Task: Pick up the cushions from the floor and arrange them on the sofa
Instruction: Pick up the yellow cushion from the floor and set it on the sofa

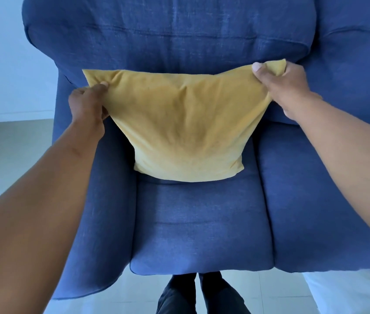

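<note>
A yellow cushion point(184, 128) stands on the seat of the blue sofa point(202, 227), its back against the backrest. My left hand point(87, 105) pinches its upper left corner. The upper right corner is gripped by my right hand point(283, 87), thumb on the front face. The cushion's bottom edge rests on the seat cushion, and the top edge is stretched between both hands.
The sofa's left armrest point(109, 200) and a wide blue cushion part on the right point(320, 189) flank the seat. Pale tiled floor point(9, 155) lies to the left. My dark-trousered legs point(199, 293) stand at the sofa's front edge. Something white point(347, 291) is at the lower right.
</note>
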Demonstrator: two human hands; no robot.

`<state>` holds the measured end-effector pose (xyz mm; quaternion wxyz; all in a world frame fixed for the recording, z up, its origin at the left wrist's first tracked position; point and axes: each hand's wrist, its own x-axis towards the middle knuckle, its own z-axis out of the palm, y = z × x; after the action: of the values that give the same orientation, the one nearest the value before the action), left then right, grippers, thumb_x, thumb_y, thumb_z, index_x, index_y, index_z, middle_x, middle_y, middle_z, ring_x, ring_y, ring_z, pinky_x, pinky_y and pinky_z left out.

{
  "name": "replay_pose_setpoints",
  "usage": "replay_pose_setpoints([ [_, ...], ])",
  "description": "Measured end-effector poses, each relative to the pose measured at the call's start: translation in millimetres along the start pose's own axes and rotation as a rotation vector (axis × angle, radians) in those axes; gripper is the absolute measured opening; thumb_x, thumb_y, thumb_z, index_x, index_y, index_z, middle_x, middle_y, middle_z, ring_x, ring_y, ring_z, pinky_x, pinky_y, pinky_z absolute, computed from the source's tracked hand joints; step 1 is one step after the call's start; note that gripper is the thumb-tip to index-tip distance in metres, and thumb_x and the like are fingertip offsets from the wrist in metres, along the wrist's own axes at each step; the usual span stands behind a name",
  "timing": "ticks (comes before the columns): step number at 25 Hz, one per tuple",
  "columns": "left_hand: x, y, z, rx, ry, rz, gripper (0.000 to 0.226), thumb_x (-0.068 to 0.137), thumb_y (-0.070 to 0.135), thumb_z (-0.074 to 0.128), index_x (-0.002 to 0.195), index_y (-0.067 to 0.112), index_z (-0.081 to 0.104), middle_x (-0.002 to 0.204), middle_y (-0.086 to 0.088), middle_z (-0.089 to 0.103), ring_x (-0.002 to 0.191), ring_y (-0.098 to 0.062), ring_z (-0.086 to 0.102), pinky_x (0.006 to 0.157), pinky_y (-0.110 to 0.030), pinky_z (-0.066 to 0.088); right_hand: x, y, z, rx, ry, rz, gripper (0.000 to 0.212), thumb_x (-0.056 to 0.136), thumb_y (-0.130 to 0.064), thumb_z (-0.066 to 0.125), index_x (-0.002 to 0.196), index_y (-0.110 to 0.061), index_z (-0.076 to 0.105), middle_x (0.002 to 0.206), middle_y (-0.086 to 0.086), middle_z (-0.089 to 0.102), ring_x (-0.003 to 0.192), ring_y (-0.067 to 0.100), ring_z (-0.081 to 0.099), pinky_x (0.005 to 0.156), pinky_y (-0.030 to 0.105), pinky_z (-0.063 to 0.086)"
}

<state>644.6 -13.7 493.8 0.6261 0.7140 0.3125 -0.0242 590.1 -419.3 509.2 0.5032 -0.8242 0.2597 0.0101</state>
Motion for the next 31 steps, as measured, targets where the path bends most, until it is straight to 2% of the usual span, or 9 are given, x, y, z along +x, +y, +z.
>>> replay_pose_setpoints([
  [3, 6.6, 12.4, 0.8, 0.054, -0.086, -0.032, 0.009, 0.095, 0.030, 0.075, 0.094, 0.025, 0.068, 0.099, 0.006, 0.073, 0.091, -0.012, 0.071, 0.075, -0.029, 0.062, -7.7, 13.1, -7.4, 0.290, -0.142, 0.117, 0.022, 0.089, -0.039, 0.081, 0.105, -0.026, 0.073, 0.115, -0.003, 0.078, 0.109, 0.016, 0.074, 0.099, 0.044, 0.061],
  [6, 7.7, 14.7, -6.3, 0.102, -0.056, 0.065, 0.023, 0.096, 0.032, 0.076, 0.077, 0.025, 0.064, 0.082, 0.008, 0.064, 0.080, -0.010, 0.061, 0.075, -0.028, 0.056, -8.5, 20.0, -16.1, 0.230, -0.058, 0.055, 0.022, 0.094, -0.026, 0.078, 0.114, -0.018, 0.076, 0.110, -0.001, 0.079, 0.106, 0.016, 0.076, 0.101, 0.046, 0.060],
  [10, 0.3, 3.8, -15.1, 0.000, -0.034, 0.108, 0.016, 0.094, 0.033, 0.078, 0.082, 0.026, 0.071, 0.080, 0.012, 0.066, 0.078, -0.008, 0.060, 0.075, -0.027, 0.058, -4.3, 8.1, -22.0, 0.196, 0.010, -0.021, 0.010, 0.095, -0.030, 0.076, 0.105, -0.025, 0.076, 0.102, -0.010, 0.077, 0.096, 0.007, 0.074, 0.097, 0.037, 0.062],
  [15, -9.1, -3.0, -22.3, 0.002, -0.081, 0.058, 0.017, 0.094, 0.036, 0.079, 0.083, 0.028, 0.068, 0.088, 0.012, 0.071, 0.086, -0.008, 0.068, 0.069, -0.022, 0.062, -11.3, 11.9, -19.6, 0.210, 0.011, 0.057, 0.022, 0.096, -0.028, 0.077, 0.115, -0.017, 0.076, 0.102, -0.007, 0.076, 0.097, 0.010, 0.073, 0.091, 0.037, 0.064],
  [19, -21.0, 9.2, -26.4, -0.056, -0.057, 0.038, 0.016, 0.095, 0.035, 0.079, 0.090, 0.023, 0.069, 0.095, 0.007, 0.073, 0.088, -0.012, 0.072, 0.069, -0.023, 0.064, -25.4, 3.9, -16.2, 0.309, 0.075, 0.129, 0.010, 0.093, -0.032, 0.079, 0.095, -0.024, 0.074, 0.102, -0.006, 0.077, 0.100, 0.010, 0.074, 0.088, 0.036, 0.065],
  [22, -38.8, 7.8, -27.3, -0.089, 0.045, -0.020, 0.030, 0.093, 0.039, 0.077, 0.077, 0.022, 0.058, 0.084, 0.001, 0.066, 0.076, -0.018, 0.066, 0.067, -0.027, 0.062, -44.7, 2.1, -16.1, 0.324, 0.128, 0.168, 0.020, 0.093, -0.042, 0.077, 0.088, -0.025, 0.069, 0.097, -0.006, 0.074, 0.098, 0.013, 0.074, 0.085, 0.033, 0.065],
  [25, -82.7, -8.4, -26.2, -0.077, 0.166, -0.116, 0.041, 0.090, 0.043, 0.074, 0.066, 0.022, 0.048, 0.072, 0.000, 0.052, 0.067, -0.020, 0.051, 0.065, -0.032, 0.051, -78.3, 10.1, -24.2, 0.298, 0.186, 0.200, 0.028, 0.093, -0.051, 0.072, 0.092, -0.024, 0.069, 0.100, 0.001, 0.076, 0.093, 0.017, 0.071, 0.091, 0.042, 0.064],
  [28, -137.9, -41.2, -11.1, 0.008, 0.041, -0.156, 0.034, 0.096, 0.033, 0.065, 0.071, 0.013, 0.054, 0.072, -0.001, 0.055, 0.070, -0.023, 0.053, 0.069, -0.038, 0.050, -121.2, 22.0, -38.2, 0.149, 0.214, 0.228, 0.036, 0.089, -0.062, 0.063, 0.096, -0.028, 0.071, 0.103, -0.006, 0.076, 0.104, 0.020, 0.072, 0.099, 0.050, 0.059],
  [31, -185.2, -68.9, 16.6, 0.296, -0.205, -0.051, 0.027, 0.094, 0.037, 0.060, 0.080, 0.014, 0.056, 0.074, 0.001, 0.053, 0.076, -0.024, 0.049, 0.072, -0.043, 0.048, -169.2, 33.2, -51.4, 0.001, 0.222, 0.257, 0.036, 0.099, -0.053, 0.057, 0.108, -0.020, 0.069, 0.104, -0.005, 0.071, 0.108, 0.021, 0.066, 0.097, 0.042, 0.055],
])
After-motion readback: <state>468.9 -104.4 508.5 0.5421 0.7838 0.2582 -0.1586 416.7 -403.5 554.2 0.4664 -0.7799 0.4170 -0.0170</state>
